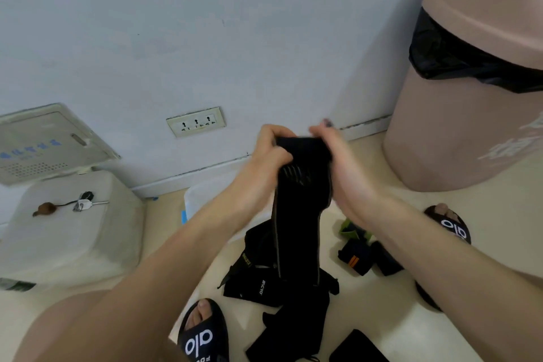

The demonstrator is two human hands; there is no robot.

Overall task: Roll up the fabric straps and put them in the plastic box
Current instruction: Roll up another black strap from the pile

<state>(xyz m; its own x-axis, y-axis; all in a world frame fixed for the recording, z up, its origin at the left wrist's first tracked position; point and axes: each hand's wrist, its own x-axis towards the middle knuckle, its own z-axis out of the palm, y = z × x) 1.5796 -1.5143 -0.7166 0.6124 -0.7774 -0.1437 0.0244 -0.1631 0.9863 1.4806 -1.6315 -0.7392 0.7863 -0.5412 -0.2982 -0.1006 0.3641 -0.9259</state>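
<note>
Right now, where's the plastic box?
Head view, centre-left on the floor: the plastic box sits by the wall's skirting, partly hidden behind the left forearm, right of the white stool.

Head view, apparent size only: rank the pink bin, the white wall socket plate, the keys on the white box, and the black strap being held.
1. Tall pink plastic bin with black liner
2. Long black fabric strap gripped by left hand and right hand; nearer the camera, so inflated
3. White three-outlet wall socket plate
4. Small metal keys, roughly socket-sized; unsure

Plastic box [196,198] mostly hidden, perhaps
</note>
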